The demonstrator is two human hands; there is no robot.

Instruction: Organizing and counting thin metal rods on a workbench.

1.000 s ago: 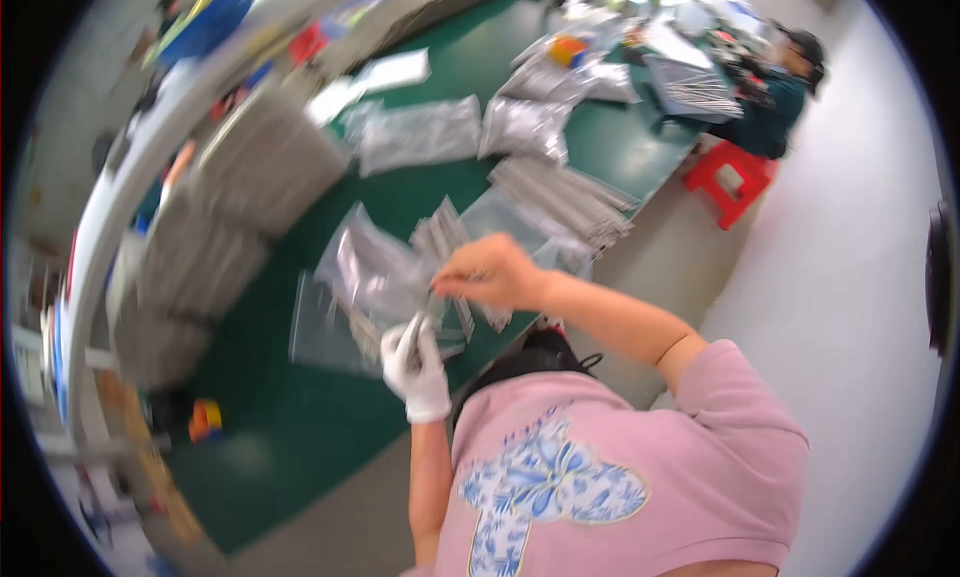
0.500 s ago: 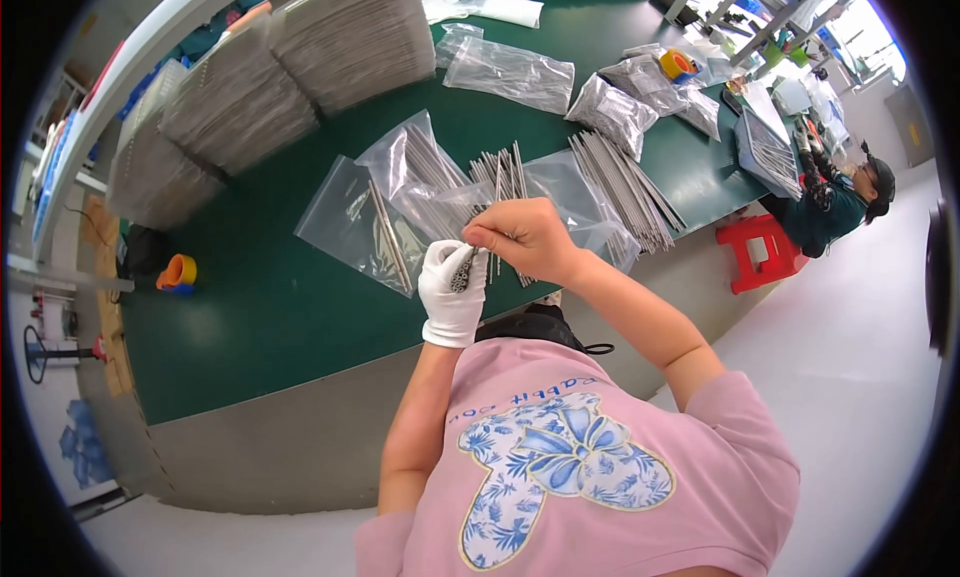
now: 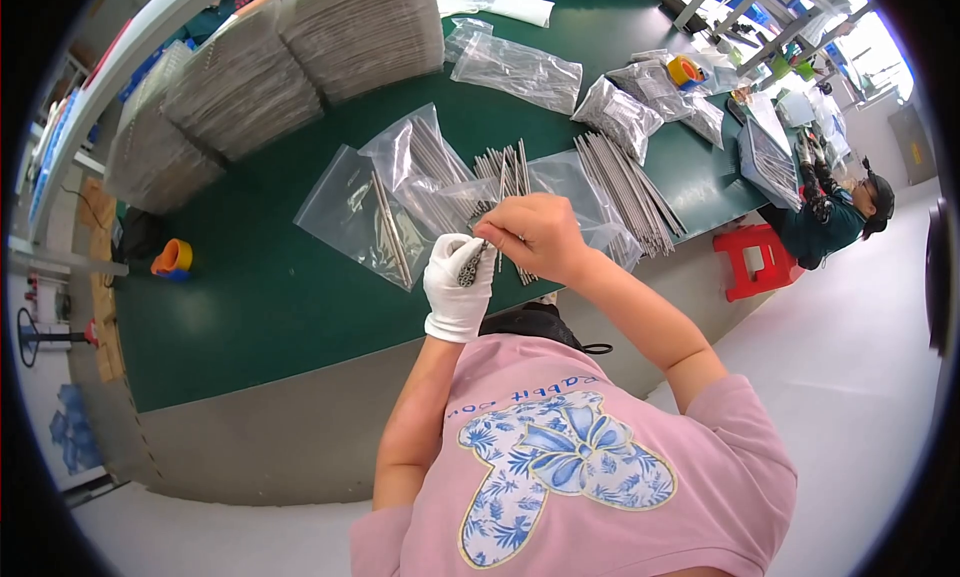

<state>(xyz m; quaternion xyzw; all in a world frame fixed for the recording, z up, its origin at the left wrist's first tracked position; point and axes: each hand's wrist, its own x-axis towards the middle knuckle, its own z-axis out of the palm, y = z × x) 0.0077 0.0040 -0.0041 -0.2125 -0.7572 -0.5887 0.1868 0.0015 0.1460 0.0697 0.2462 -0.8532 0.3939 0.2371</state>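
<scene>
My left hand [image 3: 455, 302], in a white glove, is closed round a bundle of thin metal tubes [image 3: 472, 269] whose ends point toward me. My bare right hand [image 3: 540, 237] is at the top of the bundle, thumb and fingers pinched together beside the glove; what they pinch is too small to make out. Under and beyond my hands, more metal rods [image 3: 515, 167] lie on the table. Left of them is a clear plastic bag [image 3: 345, 217] with a few rods in it, and a second clear bag [image 3: 395, 152] holds more. A larger pile of rods [image 3: 625, 192] is on the right.
Tall wrapped stacks [image 3: 365, 32] line the green table's [image 3: 250, 307] far left. Filled bags of small parts [image 3: 617, 117], a flat clear bag [image 3: 515, 72] and a tape roll [image 3: 685, 72] lie farther back. A co-worker [image 3: 830, 212] sits at the right near a red stool [image 3: 755, 262].
The view has shifted slightly. Both hands stay together at the bundle, the left still round it and the right still pinched at its top.
</scene>
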